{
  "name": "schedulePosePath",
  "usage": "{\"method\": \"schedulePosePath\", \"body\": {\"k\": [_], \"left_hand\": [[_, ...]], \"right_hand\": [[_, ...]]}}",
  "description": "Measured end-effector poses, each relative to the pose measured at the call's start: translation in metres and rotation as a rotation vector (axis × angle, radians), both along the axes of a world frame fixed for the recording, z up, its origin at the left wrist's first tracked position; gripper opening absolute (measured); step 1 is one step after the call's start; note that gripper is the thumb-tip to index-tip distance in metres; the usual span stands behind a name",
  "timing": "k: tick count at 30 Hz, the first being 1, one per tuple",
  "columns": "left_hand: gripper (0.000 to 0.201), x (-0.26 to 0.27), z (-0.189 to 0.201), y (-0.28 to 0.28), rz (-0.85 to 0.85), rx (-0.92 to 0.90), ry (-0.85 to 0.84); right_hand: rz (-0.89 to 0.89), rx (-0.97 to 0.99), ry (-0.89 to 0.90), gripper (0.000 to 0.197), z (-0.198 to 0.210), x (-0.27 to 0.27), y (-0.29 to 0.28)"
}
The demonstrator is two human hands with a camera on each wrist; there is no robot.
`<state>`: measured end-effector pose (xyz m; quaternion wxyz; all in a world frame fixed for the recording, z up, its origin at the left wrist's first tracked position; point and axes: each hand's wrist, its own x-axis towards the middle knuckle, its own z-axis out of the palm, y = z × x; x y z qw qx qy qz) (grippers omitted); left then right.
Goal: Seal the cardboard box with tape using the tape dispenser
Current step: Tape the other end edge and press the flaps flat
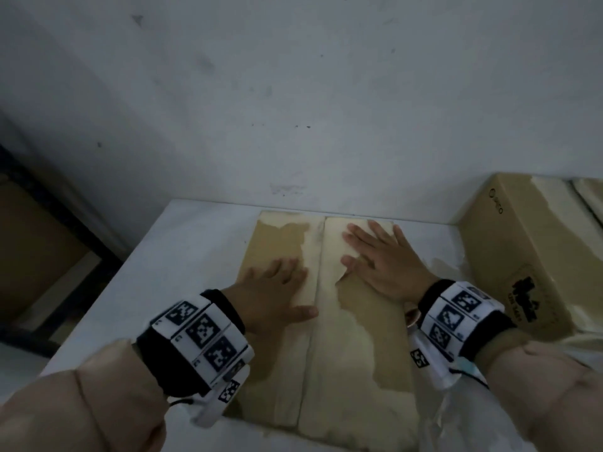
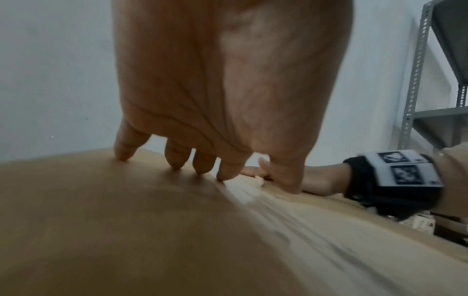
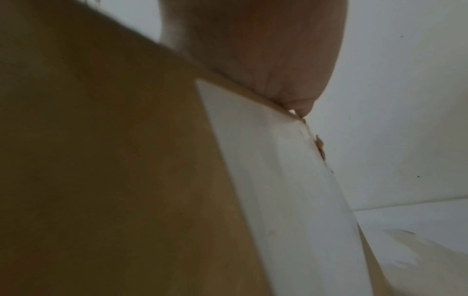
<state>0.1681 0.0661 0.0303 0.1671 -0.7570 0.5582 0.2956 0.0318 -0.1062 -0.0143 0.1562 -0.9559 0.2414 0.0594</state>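
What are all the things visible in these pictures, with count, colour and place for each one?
cardboard box: one, brown with pale torn patches, flaps closed, middle of the table.
second cardboard box: one, brown with black print, right of the first.
table: one, white, against the wall.
wall: white, marked, behind the table.
metal shelf: one, grey, seen in the left wrist view.
tape dispenser: none in view.
left hand: flat on the left flap.
right hand: flat on the right flap.

Both hands lie flat on the cardboard box [image 1: 329,353], left hand [image 1: 277,288] left of its seam, right hand [image 1: 385,259] right
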Motion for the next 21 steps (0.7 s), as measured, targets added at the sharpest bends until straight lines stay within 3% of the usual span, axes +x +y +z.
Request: {"method": "schedulePosePath", "body": {"k": [3, 6, 11, 12, 15, 18, 21], "left_hand": [[0.080, -0.015, -0.006, 0.018, 0.045, -0.016, 0.040], [0.083, -0.028, -0.017, 0.036, 0.080, -0.040, 0.082], [0.092, -0.034, -0.037, 0.055, 0.057, -0.131, 0.015], [0.094, -0.034, -0.038, 0.058, 0.056, -0.168, 0.009], [0.101, -0.034, -0.043, 0.061, 0.046, -0.257, -0.005], [0.111, -0.034, -0.046, 0.062, 0.019, -0.287, -0.037], [0.096, -0.034, -0.049, 0.063, 0.015, -0.355, -0.106]], "right_hand": [[-0.015, -0.036, 0.013, 0.060, 0.000, 0.011, -0.010], [-0.002, -0.055, 0.023, 0.053, -0.001, 0.021, -0.020], [-0.007, -0.010, -0.006, 0.049, -0.004, 0.008, -0.005], [0.012, 0.027, -0.036, 0.053, -0.005, -0.002, 0.003], [0.085, 0.109, -0.056, 0.091, -0.005, -0.034, 0.038], [0.102, 0.077, -0.018, 0.088, -0.008, -0.059, 0.078], [0.048, 0.053, -0.074, 0.099, -0.012, -0.064, 0.103]]}}
